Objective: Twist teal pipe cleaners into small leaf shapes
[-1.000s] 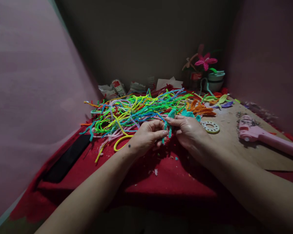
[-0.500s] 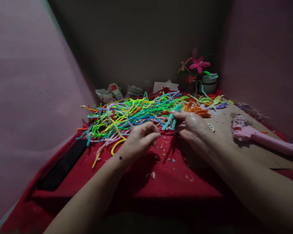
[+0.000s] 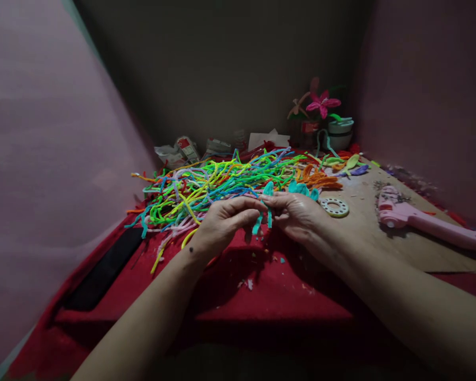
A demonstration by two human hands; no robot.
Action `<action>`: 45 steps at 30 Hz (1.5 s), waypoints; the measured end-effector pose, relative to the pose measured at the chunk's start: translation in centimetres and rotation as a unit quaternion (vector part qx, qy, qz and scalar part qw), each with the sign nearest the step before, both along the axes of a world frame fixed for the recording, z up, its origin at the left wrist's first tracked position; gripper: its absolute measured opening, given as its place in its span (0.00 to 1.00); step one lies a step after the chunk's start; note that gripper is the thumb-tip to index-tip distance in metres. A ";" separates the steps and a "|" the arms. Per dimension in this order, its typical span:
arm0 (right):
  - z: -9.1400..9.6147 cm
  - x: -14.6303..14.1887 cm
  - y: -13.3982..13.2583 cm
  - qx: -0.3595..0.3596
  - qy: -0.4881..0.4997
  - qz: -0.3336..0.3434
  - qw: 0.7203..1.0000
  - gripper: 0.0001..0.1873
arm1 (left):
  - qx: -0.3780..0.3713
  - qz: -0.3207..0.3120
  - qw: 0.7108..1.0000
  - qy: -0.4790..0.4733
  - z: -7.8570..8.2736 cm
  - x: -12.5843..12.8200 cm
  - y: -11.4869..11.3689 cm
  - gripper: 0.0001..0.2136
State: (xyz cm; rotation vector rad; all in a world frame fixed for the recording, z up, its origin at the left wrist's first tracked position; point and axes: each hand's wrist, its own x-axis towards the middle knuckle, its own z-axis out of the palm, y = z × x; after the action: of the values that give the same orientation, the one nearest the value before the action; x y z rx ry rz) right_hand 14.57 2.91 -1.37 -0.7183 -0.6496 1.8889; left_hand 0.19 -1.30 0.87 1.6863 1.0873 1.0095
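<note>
My left hand (image 3: 226,222) and my right hand (image 3: 297,214) meet over the red cloth (image 3: 269,286), both pinching a short teal pipe cleaner piece (image 3: 264,211) whose two ends hang down between the fingertips. More teal bent pieces (image 3: 301,188) lie just behind my right hand. A big tangle of coloured pipe cleaners (image 3: 222,182) is spread on the cloth right behind both hands.
A pink glue gun (image 3: 416,222) lies on a brown board (image 3: 381,233) at the right, with a white ring (image 3: 334,207) nearer my right hand. Orange petals (image 3: 321,180), a pink pipe-cleaner flower (image 3: 322,104) and pots stand at the back. Walls close in on both sides.
My left hand let go of the teal piece and drew back, then came back to it. My right hand carried the piece toward the pile and returned. Both hands now pinch it again.
</note>
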 end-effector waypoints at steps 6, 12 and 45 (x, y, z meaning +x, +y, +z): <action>0.4 -0.1 -0.6 0.037 -0.039 -0.029 0.998 0.10 | -0.185 -0.008 0.977 -0.104 -0.3 -0.1 0.4 0.14; 0.2 0.1 -0.5 0.125 -0.096 0.014 0.987 0.05 | -0.194 0.012 0.975 -0.107 0.3 -1.2 0.5 0.11; 0.1 -0.5 -1.4 0.161 -0.083 -0.038 0.983 0.08 | 0.005 0.062 0.995 -0.084 -0.3 0.7 0.1 0.09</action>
State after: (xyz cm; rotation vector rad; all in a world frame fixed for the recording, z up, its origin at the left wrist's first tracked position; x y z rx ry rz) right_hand 14.05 1.49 -1.28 -0.6816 -0.9929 1.6147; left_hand 0.91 -1.19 0.56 1.5265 1.0882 1.2154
